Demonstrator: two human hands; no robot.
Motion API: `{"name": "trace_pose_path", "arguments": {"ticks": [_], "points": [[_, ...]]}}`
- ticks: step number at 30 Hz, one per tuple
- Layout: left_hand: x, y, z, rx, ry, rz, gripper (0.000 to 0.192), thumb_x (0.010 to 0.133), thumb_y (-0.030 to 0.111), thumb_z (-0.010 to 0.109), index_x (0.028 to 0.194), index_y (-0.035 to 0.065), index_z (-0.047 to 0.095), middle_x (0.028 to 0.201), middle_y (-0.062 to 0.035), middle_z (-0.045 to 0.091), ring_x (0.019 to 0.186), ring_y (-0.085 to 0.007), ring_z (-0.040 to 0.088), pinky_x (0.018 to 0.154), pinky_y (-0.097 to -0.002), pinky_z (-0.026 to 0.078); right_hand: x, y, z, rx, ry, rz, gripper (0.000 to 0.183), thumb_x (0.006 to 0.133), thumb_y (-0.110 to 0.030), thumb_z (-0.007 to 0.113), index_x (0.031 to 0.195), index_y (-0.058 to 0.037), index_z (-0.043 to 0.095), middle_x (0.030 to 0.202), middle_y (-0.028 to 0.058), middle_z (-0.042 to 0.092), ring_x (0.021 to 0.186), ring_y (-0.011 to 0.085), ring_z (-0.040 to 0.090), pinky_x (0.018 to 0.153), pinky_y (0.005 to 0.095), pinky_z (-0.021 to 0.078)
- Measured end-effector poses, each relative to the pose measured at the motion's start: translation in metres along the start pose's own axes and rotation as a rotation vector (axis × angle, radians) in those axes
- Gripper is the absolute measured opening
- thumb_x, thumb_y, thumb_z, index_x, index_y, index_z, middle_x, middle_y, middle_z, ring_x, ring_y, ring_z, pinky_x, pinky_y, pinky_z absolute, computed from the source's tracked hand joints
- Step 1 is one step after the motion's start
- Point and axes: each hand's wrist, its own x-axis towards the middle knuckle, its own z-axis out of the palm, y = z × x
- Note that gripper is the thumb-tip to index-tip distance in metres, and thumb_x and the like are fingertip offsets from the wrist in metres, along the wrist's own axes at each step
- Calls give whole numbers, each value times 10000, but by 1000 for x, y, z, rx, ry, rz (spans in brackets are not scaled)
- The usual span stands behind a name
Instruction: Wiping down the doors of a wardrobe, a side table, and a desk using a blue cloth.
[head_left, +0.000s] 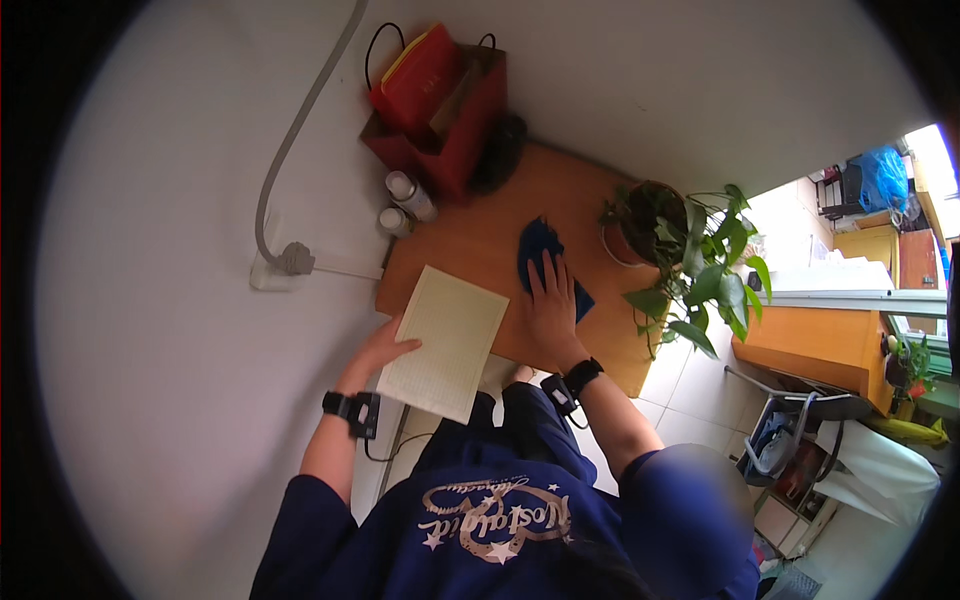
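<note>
My left hand (378, 351) holds a cream ruled writing pad (448, 337) by its left edge, with the thumb on top. The pad is over the front left part of a wooden table (469, 225), and its lower end reaches past the table edge above my legs. To the right, my right hand (553, 304) presses a dark blue cloth (538, 238) to the tabletop. Its fingers are slightly spread, and the palm covers part of the cloth. I cannot see the underside of the pad.
A red paper bag (469, 124) with red packets stands in the back corner, beside a dark object (501, 154) and two white bottles (409, 196). A potted trailing plant (652, 217) sits at the right. A grey cable plugs into a wall socket (274, 270) at left.
</note>
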Motion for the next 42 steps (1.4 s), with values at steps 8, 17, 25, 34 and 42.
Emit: {"name": "trace_pose_path", "arguments": {"ticks": [8,17,25,34,42], "points": [[-34,-17,12,-406,-71,-166,623,771,60,618,1333,23,351,1232,-98,507,1135,-186,481,965,-317,370,183,62,60,-207,289,120,480,803,-171,537,1253,-19,462,1362,196,348,1261,394,291,1025,482,260],[-78,-58,-21,-497,-79,-133,637,768,68,637,1336,35,351,1222,-77,518,1116,-166,490,956,-313,385,107,-15,63,-172,82,-39,446,856,-208,467,1265,-33,459,1373,130,359,1284,339,277,1055,453,224],[-104,-62,-44,-634,-169,-72,659,773,108,678,1339,39,348,1227,-70,514,1121,-161,485,958,-311,384,55,-130,94,-55,-44,-311,467,785,-223,498,1214,-37,509,1331,120,405,1250,319,321,1037,444,263],[-76,-53,-50,-567,-287,-20,628,771,134,697,1305,28,384,1191,-59,532,1089,-144,496,934,-309,403,-32,-57,29,194,-304,-477,495,702,-82,547,1197,-73,525,1337,97,418,1261,278,347,1055,406,279],[42,41,-2,-480,-322,105,518,793,146,684,1239,38,442,1138,-49,554,1039,-129,513,904,-293,418,115,85,39,-213,306,121,462,791,-102,540,1241,-27,464,1347,194,357,1234,401,318,1003,473,298]]}}
